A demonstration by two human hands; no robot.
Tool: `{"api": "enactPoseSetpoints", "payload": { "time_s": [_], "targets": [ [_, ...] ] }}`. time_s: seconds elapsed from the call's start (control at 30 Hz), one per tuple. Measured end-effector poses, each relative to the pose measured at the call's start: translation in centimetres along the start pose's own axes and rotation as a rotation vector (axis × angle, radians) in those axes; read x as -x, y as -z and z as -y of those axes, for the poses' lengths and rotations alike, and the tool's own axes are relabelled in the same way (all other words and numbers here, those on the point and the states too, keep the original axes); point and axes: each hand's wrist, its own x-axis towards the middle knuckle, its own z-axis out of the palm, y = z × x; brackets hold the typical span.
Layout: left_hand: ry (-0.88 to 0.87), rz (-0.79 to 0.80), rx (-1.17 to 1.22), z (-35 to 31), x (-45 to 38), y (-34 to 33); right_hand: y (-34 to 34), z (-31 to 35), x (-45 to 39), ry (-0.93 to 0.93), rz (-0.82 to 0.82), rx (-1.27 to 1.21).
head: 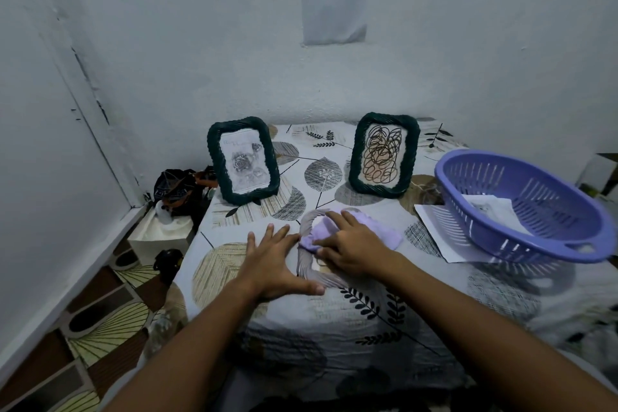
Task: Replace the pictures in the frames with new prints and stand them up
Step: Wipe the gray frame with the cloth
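two dark green frames (243,160) already stand at the far table (334,321), while a third grey frame (312,252) lies flat near centre, left hand (271,266) spread steadying it, right hand (347,244) pressing a lilac cloth (384,232) on it, apparently not finished.

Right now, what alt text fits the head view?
A right hand presses a lilac cloth onto a grey frame lying flat; the left hand steadies it. Two green frames stand behind, a purple basket beside.
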Motion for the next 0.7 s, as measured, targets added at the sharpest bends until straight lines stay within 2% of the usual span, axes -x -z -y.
{"api": "enactPoseSetpoints", "payload": {
  "time_s": [0.7],
  "targets": [
    [-0.009, 0.013, -0.009, 0.0, 0.1, -0.1, 1.6, 0.9, 3.3, 0.184, 0.045, -0.059]
  ]
}}
